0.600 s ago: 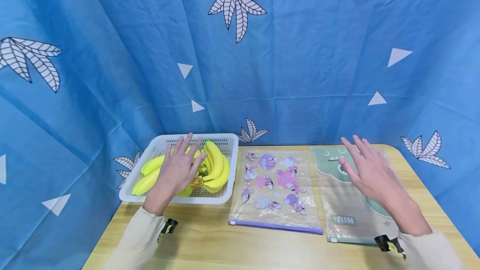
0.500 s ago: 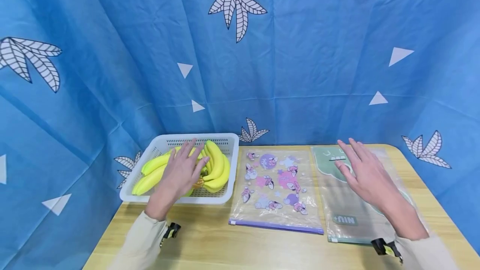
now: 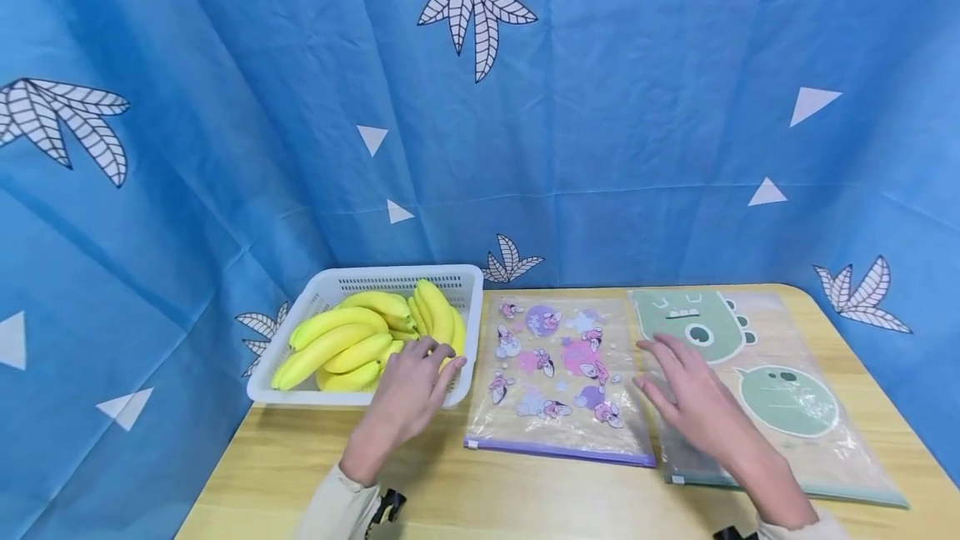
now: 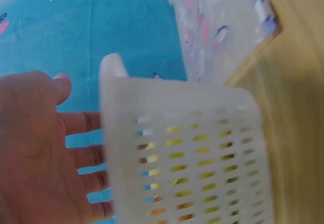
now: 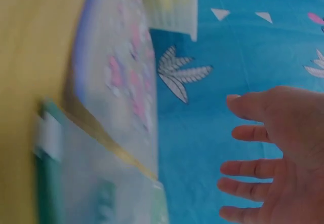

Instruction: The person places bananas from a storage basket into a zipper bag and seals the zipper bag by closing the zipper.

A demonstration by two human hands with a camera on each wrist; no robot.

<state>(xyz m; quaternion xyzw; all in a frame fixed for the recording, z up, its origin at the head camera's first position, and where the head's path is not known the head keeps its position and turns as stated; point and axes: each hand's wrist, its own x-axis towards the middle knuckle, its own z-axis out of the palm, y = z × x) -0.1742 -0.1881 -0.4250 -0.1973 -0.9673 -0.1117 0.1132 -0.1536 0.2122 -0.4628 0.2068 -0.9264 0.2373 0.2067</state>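
In the head view, a blue curtain (image 3: pixel 645 107) hangs behind the wooden table (image 3: pixel 540 500). Bananas (image 3: pixel 326 352) lie in a white basket (image 3: pixel 258 394) at left; a purple-edged bag (image 3: pixel 558 407) and green bag (image 3: pixel 787 398) lie rightward. Both hands have shifted nearer and closer together: left hand (image 3: pixel 411 390) at the basket, right hand (image 3: pixel 693 398) at the green bag. Left wrist: loose fingers (image 4: pixel 81 122), partly hidden by basket. Right wrist: fingers (image 5: pixel 248 168) extended.

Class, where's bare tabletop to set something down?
Bare: pale wooden tabletop in front of the purple-edged clear bag, and a strip right of the green-edged clear bag. Crowded: the back-left, with the white plastic basket of yellow bananas.
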